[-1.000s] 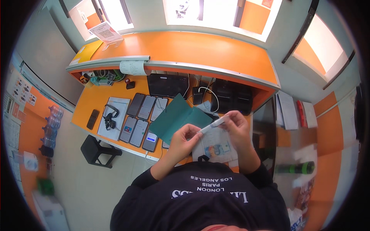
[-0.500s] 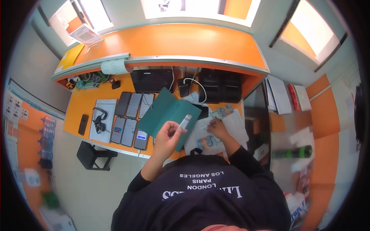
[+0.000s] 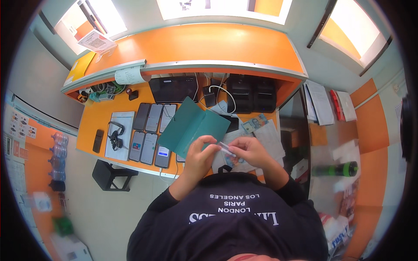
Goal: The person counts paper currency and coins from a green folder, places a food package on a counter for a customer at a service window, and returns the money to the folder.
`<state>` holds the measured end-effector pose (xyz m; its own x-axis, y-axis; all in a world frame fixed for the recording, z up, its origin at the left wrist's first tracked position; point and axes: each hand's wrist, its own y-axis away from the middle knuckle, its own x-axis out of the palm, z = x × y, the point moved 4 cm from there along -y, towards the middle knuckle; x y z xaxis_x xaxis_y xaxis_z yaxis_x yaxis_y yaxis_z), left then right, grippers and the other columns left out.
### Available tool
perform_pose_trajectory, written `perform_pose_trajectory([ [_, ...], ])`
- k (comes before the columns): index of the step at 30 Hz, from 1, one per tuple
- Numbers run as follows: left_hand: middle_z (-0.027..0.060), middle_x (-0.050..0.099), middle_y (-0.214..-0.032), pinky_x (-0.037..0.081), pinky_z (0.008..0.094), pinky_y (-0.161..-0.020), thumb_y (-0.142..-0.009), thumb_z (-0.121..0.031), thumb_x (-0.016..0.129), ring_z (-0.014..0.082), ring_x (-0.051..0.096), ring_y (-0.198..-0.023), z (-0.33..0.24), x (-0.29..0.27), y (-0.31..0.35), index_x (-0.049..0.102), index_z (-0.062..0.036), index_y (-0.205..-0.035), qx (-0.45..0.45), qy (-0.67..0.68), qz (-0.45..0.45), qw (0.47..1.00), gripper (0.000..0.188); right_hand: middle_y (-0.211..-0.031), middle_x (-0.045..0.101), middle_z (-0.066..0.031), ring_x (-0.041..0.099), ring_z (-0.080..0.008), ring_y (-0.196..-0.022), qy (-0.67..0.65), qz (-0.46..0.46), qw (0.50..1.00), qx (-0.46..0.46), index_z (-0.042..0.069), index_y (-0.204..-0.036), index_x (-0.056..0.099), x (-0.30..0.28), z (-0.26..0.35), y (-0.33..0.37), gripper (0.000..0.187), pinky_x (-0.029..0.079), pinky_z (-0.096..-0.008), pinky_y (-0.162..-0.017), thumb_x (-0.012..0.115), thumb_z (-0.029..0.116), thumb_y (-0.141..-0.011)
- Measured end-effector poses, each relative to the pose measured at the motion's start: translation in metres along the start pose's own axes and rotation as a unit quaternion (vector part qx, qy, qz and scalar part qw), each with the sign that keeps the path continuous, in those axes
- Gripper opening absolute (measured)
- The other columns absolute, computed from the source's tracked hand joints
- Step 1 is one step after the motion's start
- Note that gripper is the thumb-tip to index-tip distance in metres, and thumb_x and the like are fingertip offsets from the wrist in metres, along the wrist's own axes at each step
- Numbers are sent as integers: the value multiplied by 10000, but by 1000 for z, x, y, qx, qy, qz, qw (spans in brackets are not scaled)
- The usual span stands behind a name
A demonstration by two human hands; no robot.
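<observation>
A small, narrow white piece (image 3: 227,150), perhaps rolled or folded, spans the gap between my two hands over the desk's near edge. The fingers of my left hand (image 3: 199,157) pinch one end, while my right hand (image 3: 251,152) grips the other. Just beyond them a green folder (image 3: 191,126) lies opened out. Beneath my right hand are white paper sheets (image 3: 272,141). A blue banknote (image 3: 256,124) rests on their far end, and part of another bluish note shows below my fingers.
Several phones (image 3: 142,116) lie in rows left of the folder, beside a white paper with a black strap (image 3: 115,138). A dark tablet (image 3: 173,89) and black devices (image 3: 252,93) stand under the orange shelf (image 3: 209,48). A black stool (image 3: 111,175) stands at lower left.
My right hand has left the papers and come up to the white piece, which only my left hand held before. The piece is now lower and tilted differently.
</observation>
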<state>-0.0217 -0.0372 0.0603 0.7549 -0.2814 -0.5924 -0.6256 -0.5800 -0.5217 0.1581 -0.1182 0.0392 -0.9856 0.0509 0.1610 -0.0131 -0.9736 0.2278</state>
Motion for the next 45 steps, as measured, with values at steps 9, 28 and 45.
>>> perform_pose_trajectory([
  [9, 59, 600, -1108, 519, 289, -891, -929, 13, 700, 127, 624, -999, 34, 41, 25, 497, -52, -1013, -250, 431, 37, 866, 230, -855, 707, -76, 685, -143, -743, 274, -116, 939, -171, -29, -990, 670, 29, 16, 15, 159, 567, -295, -630, 593, 104, -1029],
  [28, 56, 692, -1063, 507, 253, -828, -981, -116, 685, 108, 643, -932, 41, 28, 52, 545, -41, -1258, -360, 439, 93, 818, 319, -840, 639, -82, 642, -121, -733, 259, -82, 943, -194, 10, -964, 579, 54, -28, 7, 95, 512, -290, -636, 664, 53, -962],
  [45, 22, 716, -897, 514, 227, -701, -926, -127, 767, 80, 659, -776, 74, 37, 82, 639, -56, -996, -432, 430, 83, 789, 163, -998, 617, -108, 648, -170, -870, 271, -31, 957, -101, 26, -995, 570, 47, -65, -5, 142, 555, -325, -708, 670, 125, -979],
])
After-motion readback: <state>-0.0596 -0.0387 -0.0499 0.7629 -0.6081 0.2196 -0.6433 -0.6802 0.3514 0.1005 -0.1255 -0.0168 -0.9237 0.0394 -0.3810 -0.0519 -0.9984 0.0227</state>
